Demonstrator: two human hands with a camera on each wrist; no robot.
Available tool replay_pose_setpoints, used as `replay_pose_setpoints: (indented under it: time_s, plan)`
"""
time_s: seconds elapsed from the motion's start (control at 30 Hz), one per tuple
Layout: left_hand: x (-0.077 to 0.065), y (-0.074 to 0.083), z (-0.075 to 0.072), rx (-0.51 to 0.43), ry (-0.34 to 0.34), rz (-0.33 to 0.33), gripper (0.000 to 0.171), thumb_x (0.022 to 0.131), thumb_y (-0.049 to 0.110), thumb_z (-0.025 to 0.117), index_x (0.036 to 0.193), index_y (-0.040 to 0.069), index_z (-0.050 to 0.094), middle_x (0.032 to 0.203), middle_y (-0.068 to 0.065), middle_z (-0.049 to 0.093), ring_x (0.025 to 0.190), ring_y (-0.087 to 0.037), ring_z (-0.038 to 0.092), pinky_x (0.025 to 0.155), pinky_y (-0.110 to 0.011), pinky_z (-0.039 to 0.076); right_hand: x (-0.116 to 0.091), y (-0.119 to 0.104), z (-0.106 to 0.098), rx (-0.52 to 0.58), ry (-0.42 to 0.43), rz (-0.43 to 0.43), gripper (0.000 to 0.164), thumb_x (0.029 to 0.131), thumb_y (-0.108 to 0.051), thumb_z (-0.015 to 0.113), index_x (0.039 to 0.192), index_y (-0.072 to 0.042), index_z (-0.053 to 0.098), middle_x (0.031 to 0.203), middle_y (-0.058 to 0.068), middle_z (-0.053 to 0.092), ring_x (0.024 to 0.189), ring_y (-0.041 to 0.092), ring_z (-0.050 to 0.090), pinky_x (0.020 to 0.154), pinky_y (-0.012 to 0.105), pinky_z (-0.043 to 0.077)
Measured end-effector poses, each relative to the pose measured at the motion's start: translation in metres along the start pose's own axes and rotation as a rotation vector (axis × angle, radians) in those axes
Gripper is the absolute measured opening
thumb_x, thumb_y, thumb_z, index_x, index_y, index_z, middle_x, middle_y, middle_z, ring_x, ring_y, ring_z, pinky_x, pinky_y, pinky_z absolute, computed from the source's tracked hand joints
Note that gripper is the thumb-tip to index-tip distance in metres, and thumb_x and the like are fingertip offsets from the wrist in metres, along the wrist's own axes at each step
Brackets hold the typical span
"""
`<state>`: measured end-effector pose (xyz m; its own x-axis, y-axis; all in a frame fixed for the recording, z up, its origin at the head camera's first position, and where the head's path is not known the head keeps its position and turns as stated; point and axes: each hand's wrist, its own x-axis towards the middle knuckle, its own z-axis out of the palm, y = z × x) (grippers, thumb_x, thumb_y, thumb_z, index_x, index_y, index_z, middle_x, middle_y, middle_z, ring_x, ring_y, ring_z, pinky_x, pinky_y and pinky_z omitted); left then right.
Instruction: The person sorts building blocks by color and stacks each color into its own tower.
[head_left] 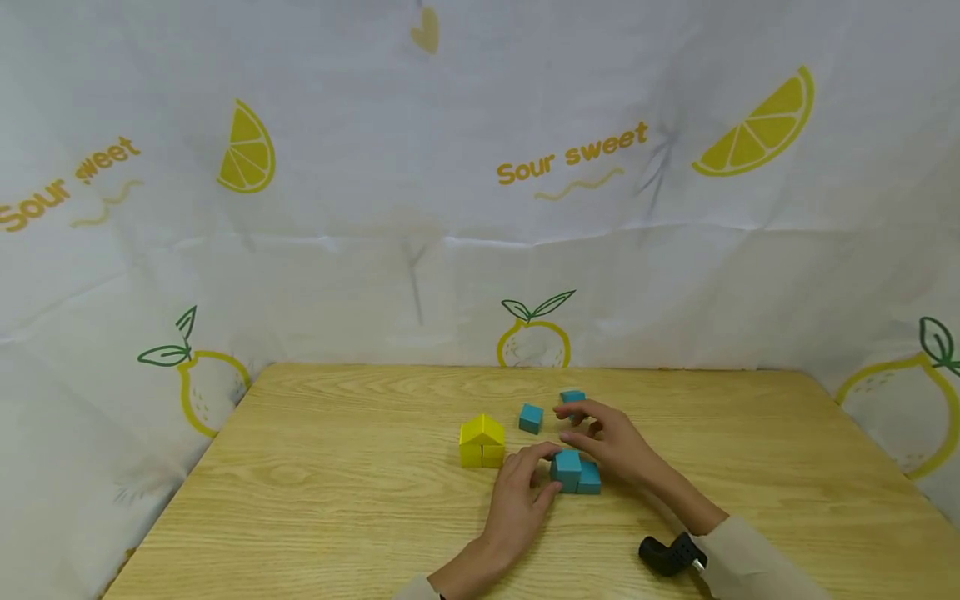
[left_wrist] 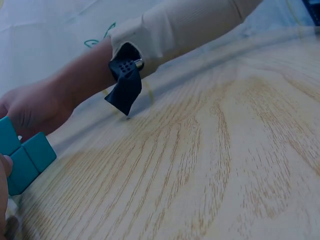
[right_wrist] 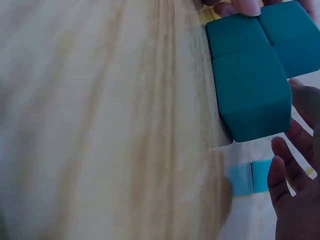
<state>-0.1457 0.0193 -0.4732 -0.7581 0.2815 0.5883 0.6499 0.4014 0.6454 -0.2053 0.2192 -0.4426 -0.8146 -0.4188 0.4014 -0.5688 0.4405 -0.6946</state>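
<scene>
Three blue blocks stand together near the middle of the table: two side by side, and an upper blue block [head_left: 566, 467] on the left one. My left hand [head_left: 517, 500] pinches this stack at its left side, thumb at the near face and forefinger behind. In the right wrist view the left thumb presses a lower blue block [right_wrist: 237, 35]. My right hand [head_left: 611, 437] is behind the stack, fingers parted and holding nothing. Its fingertips overlap a far blue block [head_left: 572, 396], partly hiding it. Another loose blue block [head_left: 531, 418] lies left of those fingertips.
Left of my left hand stands a small yellow house [head_left: 482, 442], a triangular roof block over two lower blocks. A black mount [head_left: 667, 556] sticks out from the right sleeve [head_left: 750, 558]. Behind the wooden table [head_left: 337, 500] hangs a white lemon-printed curtain [head_left: 375, 183].
</scene>
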Motion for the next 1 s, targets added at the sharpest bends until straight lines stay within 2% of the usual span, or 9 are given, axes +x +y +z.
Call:
replay_pose_setpoints:
  time_s: [0.27, 0.5, 0.6, 0.77, 1.0]
  plan:
    - [0.000, 0.000, 0.001, -0.003, -0.001, -0.001, 0.052, 0.082, 0.003, 0.074, 0.127, 0.017, 0.053, 0.115, 0.004, 0.058, 0.077, -0.012, 0.047, 0.069, -0.018, 0.041, 0.017, 0.007, 0.006, -0.030, -0.102, -0.101, 0.036, 0.092, -0.013, 0.066, 0.127, -0.007, 0.059, 0.118, 0.011, 0.058, 0.092, 0.025, 0.053, 0.068, 0.031, 0.048]
    - [0.001, -0.002, 0.002, -0.008, 0.003, 0.000, 0.051, 0.081, 0.002, 0.074, 0.125, 0.017, 0.054, 0.113, 0.003, 0.058, 0.073, -0.012, 0.045, 0.067, -0.018, 0.039, 0.028, 0.006, 0.010, -0.020, -0.176, -0.121, 0.041, 0.092, -0.008, 0.065, 0.132, -0.010, 0.056, 0.132, 0.009, 0.051, 0.097, 0.026, 0.051, 0.076, 0.036, 0.048]
    - [0.001, -0.002, 0.001, -0.014, 0.009, 0.001, 0.051, 0.081, 0.001, 0.074, 0.125, 0.017, 0.054, 0.113, 0.003, 0.058, 0.073, -0.013, 0.045, 0.067, -0.018, 0.039, 0.031, 0.007, 0.011, -0.037, -0.200, -0.128, 0.042, 0.092, -0.008, 0.065, 0.133, -0.010, 0.055, 0.135, 0.011, 0.049, 0.106, 0.027, 0.052, 0.084, 0.041, 0.047]
    - [0.001, -0.002, 0.001, -0.012, 0.015, 0.005, 0.052, 0.081, 0.000, 0.074, 0.125, 0.017, 0.054, 0.113, 0.003, 0.059, 0.073, -0.013, 0.044, 0.067, -0.018, 0.039, 0.034, 0.011, 0.013, -0.051, -0.231, -0.161, 0.042, 0.092, -0.008, 0.064, 0.133, -0.007, 0.054, 0.135, 0.013, 0.050, 0.122, 0.031, 0.046, 0.094, 0.049, 0.042]
    - [0.001, -0.001, 0.001, -0.016, 0.015, 0.008, 0.053, 0.080, 0.000, 0.075, 0.125, 0.018, 0.053, 0.113, 0.003, 0.059, 0.073, -0.013, 0.044, 0.067, -0.018, 0.039, 0.035, 0.013, 0.014, -0.084, -0.222, -0.189, 0.040, 0.092, -0.007, 0.065, 0.131, -0.005, 0.056, 0.131, 0.012, 0.054, 0.118, 0.030, 0.050, 0.090, 0.048, 0.045]
